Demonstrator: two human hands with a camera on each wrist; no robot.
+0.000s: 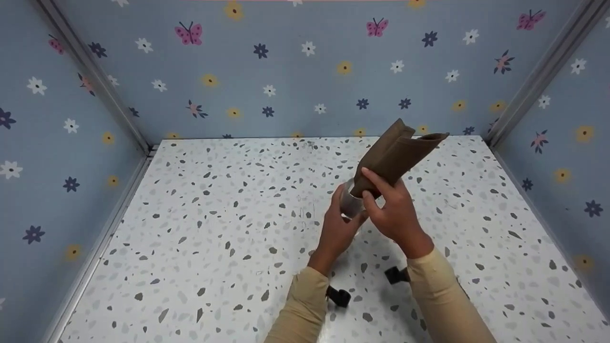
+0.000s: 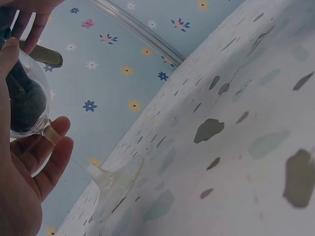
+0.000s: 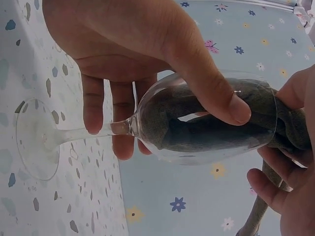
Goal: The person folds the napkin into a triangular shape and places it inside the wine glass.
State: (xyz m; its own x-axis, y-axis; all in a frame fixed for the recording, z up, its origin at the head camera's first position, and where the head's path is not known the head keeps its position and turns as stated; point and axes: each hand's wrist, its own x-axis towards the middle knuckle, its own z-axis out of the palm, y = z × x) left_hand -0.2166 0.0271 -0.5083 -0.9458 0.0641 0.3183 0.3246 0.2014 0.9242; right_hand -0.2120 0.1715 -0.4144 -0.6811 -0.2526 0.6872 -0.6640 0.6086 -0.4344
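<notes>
A clear stemmed wine glass is held tilted in my left hand. In the right wrist view the left thumb lies along the bowl, while the other fingers reach behind the bowl and stem. A brown cloth is stuffed into the bowl, its dark folds showing through the glass. Its loose end sticks out past the rim, up and to the right in the head view. My right hand grips this cloth close to the rim, thumb and fingers around it. The glass's foot shows in the left wrist view.
Beneath the hands spreads a white speckled tabletop. Blue flowered panels stand at the back and both sides, joined by grey metal corner strips. Small black devices sit at both wrists.
</notes>
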